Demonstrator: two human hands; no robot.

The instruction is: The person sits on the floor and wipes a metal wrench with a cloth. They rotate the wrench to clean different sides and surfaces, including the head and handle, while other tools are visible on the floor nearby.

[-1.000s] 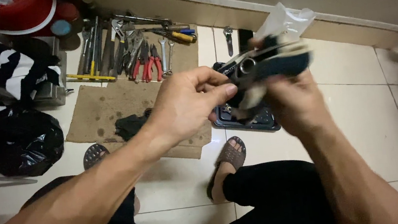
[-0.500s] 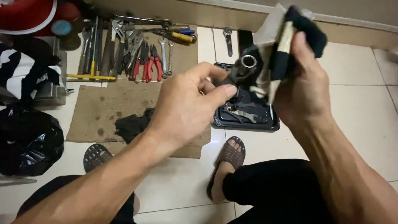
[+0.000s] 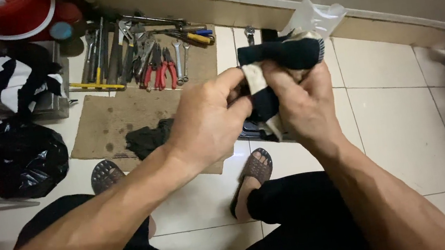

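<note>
It looked like a makeshift repair spot on the floor of a home or small shop, not a fitted workshop. The floor (image 3: 397,120) was pale tile, meeting a plain wall with a skirting strip. Hand tools (image 3: 140,56), among them pliers, spanners and screwdrivers, lay in a row on flattened cardboard (image 3: 109,124) rather than on a bench. A black bag (image 3: 17,161), a striped cloth (image 3: 2,81) and a red tub (image 3: 11,15) crowded the corner. The person squatted there in sandals (image 3: 254,175).

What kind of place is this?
Probably a home repair corner on a tiled floor. Pliers and wrenches lie in a row on cardboard, and both hands grip a dark rag.
</note>
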